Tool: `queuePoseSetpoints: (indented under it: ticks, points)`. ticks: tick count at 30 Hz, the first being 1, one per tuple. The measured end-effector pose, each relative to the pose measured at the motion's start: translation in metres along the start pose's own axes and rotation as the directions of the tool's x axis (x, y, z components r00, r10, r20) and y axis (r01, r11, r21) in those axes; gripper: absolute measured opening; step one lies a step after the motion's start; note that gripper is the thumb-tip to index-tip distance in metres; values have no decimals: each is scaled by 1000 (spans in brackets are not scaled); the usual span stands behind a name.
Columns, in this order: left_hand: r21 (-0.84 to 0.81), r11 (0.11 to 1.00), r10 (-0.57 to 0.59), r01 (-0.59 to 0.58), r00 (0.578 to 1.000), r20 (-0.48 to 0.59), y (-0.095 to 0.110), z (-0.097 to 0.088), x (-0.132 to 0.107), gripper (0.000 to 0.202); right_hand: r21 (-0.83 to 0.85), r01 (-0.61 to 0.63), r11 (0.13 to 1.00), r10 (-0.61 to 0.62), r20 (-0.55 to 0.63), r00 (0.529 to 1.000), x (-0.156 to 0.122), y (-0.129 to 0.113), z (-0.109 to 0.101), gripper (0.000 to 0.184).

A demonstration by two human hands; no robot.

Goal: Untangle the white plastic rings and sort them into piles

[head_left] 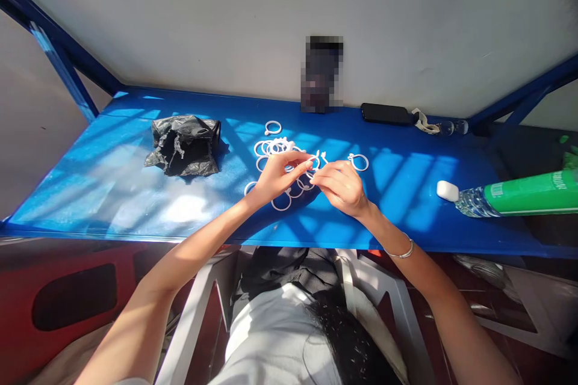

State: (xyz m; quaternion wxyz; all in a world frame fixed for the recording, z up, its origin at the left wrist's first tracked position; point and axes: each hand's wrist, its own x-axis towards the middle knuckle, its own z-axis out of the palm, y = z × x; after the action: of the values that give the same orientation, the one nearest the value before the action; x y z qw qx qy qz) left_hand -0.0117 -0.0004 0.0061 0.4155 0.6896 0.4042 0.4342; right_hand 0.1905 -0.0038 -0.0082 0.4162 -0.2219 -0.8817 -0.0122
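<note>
My left hand (280, 175) is closed, with thumb and forefinger pinching a white plastic curtain ring (316, 162) above the table. My right hand (341, 187) meets it from the right with its fingertips pressed together; what they grip is hidden. A small white tip (324, 157) shows just above the right fingers. Beneath and behind the left hand lies a loose pile of similar white rings (277, 145), partly covered by the hand. One single ring (273, 128) rests behind the pile. Another ring (360, 162) lies to the right of my right hand.
A crumpled black plastic bag (187, 145) sits open on the blue table (112, 192) at left. At the back are a pixelated dark object (321, 75), a black phone (386, 113) and glasses (446, 127). A green-labelled bottle (519, 194) and white case (447, 190) are right.
</note>
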Motion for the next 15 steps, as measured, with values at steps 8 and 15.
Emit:
queuePoseSetpoints:
  ticks: [8,15]
  points:
    - [-79,996,26,-30,998,-49,13,-2,-2,37,70,-323,944,329,-256,909,10,-12,-7,10]
    - [281,912,301,-298,953,33,8,1,-5,26,521,-639,567,713,78,697,6,-8,1,29]
